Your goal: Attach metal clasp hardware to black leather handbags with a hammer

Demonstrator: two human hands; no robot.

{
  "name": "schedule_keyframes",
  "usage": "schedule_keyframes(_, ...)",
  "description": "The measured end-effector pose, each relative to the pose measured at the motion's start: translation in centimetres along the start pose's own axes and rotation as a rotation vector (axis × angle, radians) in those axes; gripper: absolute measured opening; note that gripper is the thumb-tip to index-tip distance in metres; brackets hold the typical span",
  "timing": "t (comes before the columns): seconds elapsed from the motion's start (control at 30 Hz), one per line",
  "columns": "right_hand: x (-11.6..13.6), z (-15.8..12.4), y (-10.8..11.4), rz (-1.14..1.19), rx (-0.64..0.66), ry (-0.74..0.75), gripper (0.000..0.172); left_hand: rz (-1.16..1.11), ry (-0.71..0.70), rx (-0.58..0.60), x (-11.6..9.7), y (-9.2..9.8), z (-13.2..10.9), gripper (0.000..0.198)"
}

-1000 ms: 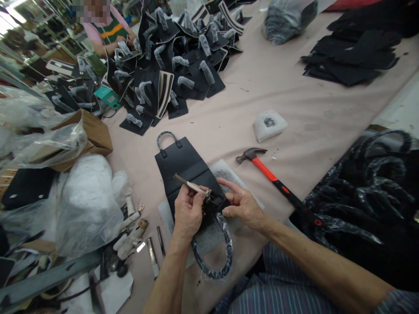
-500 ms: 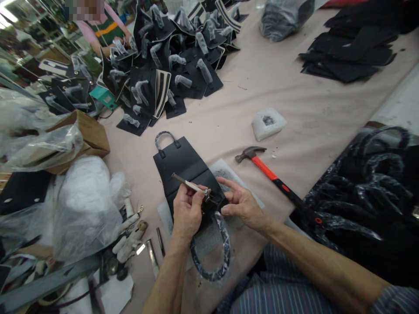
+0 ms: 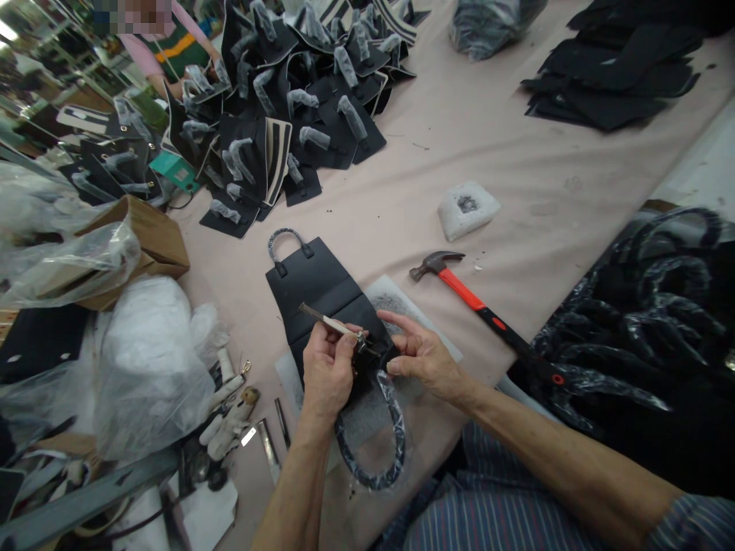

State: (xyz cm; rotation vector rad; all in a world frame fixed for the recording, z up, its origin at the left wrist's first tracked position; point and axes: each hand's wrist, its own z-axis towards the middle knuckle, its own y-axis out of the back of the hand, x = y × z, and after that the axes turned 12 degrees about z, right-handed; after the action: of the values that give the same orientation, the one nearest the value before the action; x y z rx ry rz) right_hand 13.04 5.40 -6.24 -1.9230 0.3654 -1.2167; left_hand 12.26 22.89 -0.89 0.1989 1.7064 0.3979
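A flat black leather bag panel [image 3: 321, 298] lies on a grey foam sheet [image 3: 396, 306] on the pink-covered table [image 3: 517, 176]. Its far end carries a looped handle [image 3: 285, 241], and a plastic-wrapped handle [image 3: 373, 451] curves out at the near end. My left hand [image 3: 327, 371] pinches a slim hand tool [image 3: 325, 321] with a pale handle, its tip at a small metal fitting [image 3: 361, 340]. My right hand [image 3: 425, 360] grips the panel's near end beside that fitting. A red-handled claw hammer [image 3: 468, 302] lies to the right of my right hand.
Behind the panel a large heap of black leather pieces [image 3: 287, 130] has wrapped handles, and a person in a pink sleeve [image 3: 172, 53] stands beyond it. Plastic bags [image 3: 149, 375] and a cardboard box [image 3: 149, 241] crowd the left. Wrapped handles [image 3: 643, 329] fill the right.
The whole scene has shifted slightly up and left in view. Both hands keep the same hold on the tool and panel.
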Motion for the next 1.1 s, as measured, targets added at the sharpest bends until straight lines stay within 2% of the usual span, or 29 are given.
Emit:
schedule_keyframes(0.27, -0.2, -0.1, 0.2, 0.004, 0.042, 0.021, 0.078, 0.001, 0.001, -0.022, 0.3, -0.4, 0.0, 0.019)
schedule_keyframes(0.43, -0.4, 0.0, 0.3, 0.033, 0.046, 0.030, 0.077, -0.010, 0.020, -0.021, 0.2, -0.5, 0.0, 0.020)
schedule_keyframes(0.73, -0.6, 0.2, -0.1, 0.118, -0.047, 0.035, 0.076, -0.060, 0.117, -0.027, 0.1, -0.8, 0.8, 0.032)
schedule_keyframes(1.1, 0.6, 0.0, 0.0, 0.002, -0.026, 0.020, 0.078, -0.090, 0.112, -0.006, 0.3, -0.6, 0.9, 0.033)
